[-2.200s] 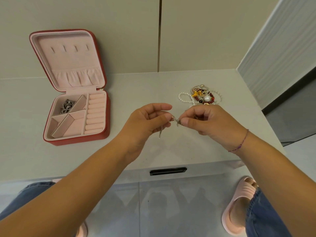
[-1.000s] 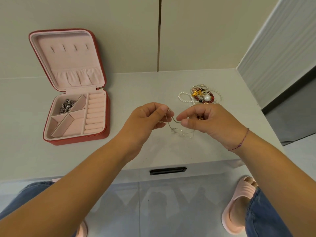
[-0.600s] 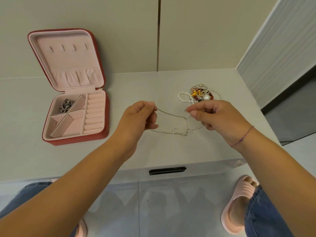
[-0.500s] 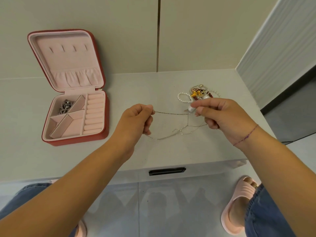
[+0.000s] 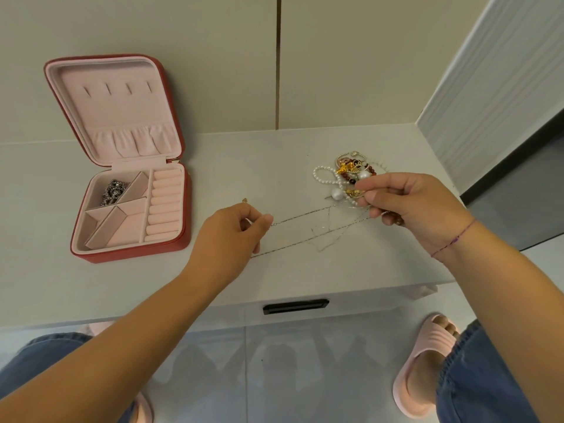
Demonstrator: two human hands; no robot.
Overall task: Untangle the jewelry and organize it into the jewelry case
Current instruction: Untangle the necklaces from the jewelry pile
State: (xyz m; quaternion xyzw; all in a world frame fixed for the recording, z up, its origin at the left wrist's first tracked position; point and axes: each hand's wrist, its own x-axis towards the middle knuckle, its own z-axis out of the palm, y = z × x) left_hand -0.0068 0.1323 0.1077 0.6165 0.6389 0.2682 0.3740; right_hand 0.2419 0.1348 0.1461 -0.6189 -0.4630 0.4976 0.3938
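Wider apart than before, the left grip (image 5: 232,236) and right grip (image 5: 409,206) each pinch the thin chain (image 5: 293,243). It spans between them above the table (image 5: 274,154).

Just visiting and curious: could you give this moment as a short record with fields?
Left hand: pinches one end of thin silver chain
Right hand: pinches its other end, beside the jewelry pile
Chain: stretched between the hands, above the table
Jewelry case: open, left on the table; dark silver piece in a back compartment
Pile: pearls, red beads, gold bits, tangled
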